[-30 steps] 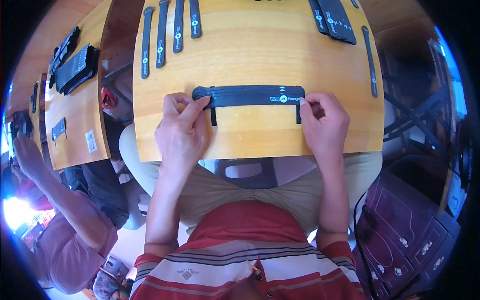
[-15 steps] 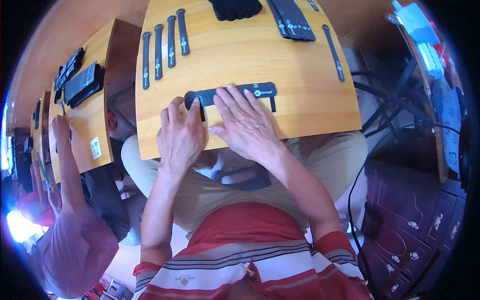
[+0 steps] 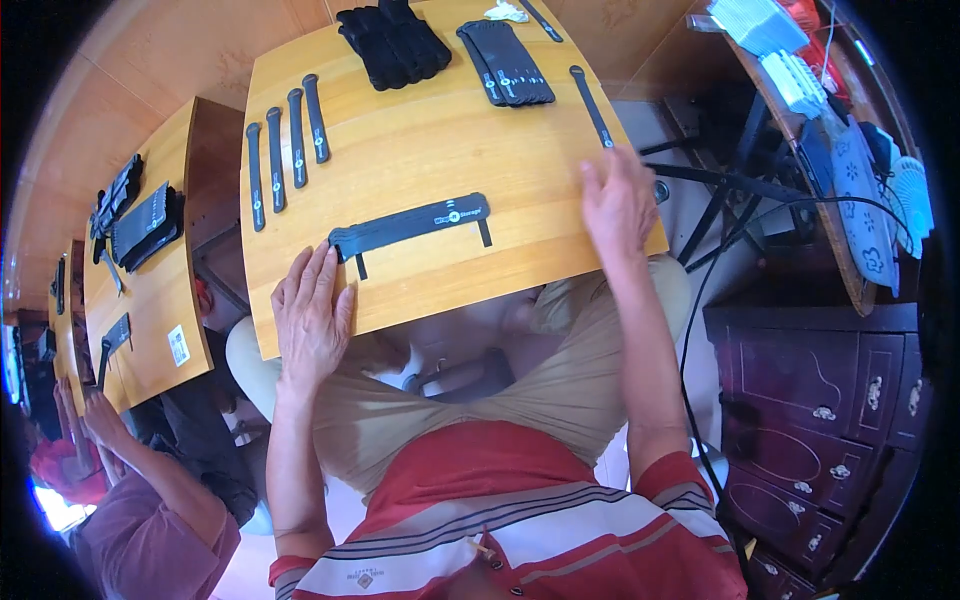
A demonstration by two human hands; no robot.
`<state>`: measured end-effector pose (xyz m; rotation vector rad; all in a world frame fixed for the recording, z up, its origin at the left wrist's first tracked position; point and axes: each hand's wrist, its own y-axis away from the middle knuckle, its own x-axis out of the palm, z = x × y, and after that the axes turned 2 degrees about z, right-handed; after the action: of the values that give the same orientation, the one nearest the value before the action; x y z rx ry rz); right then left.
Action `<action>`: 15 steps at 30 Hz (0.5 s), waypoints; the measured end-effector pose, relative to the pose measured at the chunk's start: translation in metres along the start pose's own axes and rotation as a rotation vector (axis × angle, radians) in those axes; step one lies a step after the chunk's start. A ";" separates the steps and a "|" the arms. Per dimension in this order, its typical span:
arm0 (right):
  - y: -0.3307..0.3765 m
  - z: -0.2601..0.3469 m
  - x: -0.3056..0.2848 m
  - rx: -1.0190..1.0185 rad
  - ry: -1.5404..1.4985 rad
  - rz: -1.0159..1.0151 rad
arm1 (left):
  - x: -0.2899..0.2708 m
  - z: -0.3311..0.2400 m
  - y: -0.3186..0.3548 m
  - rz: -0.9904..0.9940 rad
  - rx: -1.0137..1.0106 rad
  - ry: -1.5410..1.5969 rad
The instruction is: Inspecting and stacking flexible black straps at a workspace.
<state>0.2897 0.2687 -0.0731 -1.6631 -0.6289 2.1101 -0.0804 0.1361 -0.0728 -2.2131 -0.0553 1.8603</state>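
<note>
A stack of dark strap strips (image 3: pixel 410 224) lies aslant near the table's front edge, rounded at its ends. Two short black tabs, a left one (image 3: pixel 361 266) and a right one (image 3: pixel 485 233), stick out from under it. My left hand (image 3: pixel 312 318) rests flat on the table edge, fingers stretched, fingertips by the stack's left end. Over at the right edge, my right hand (image 3: pixel 622 205) is at the near end of a single dark strap (image 3: pixel 588 100), covering that end. Its thumb stands apart from the fingers; the fingertips are partly hidden.
Several single straps (image 3: pixel 298 140) lie side by side at the left. Toward the back are a black bundle (image 3: pixel 395 45) and a fanned strap pile (image 3: pixel 505 65). A co-worker (image 3: pixel 150 490) sits left at another table (image 3: pixel 150 300). Dark drawers (image 3: pixel 800 400) stand right.
My right hand has lifted off the strap stack and moved right to the lone strap. My left hand has drawn back slightly from the stack's left end. The whole view has shifted.
</note>
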 end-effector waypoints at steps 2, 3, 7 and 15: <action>-0.018 -0.033 0.007 0.158 0.173 0.040 | 0.001 -0.002 -0.001 -0.003 0.004 -0.004; -0.024 -0.039 0.008 0.263 0.229 0.168 | 0.002 -0.002 -0.001 0.001 0.000 -0.008; -0.039 -0.049 0.003 0.397 0.108 0.384 | 0.002 -0.004 0.003 -0.076 -0.019 0.055; -0.027 -0.054 -0.012 0.331 0.136 0.415 | 0.003 -0.027 0.024 -0.408 -0.084 0.248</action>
<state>0.3453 0.2907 -0.0590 -1.8327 0.1193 2.1905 -0.0566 0.1093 -0.0763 -2.2582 -0.5061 1.3834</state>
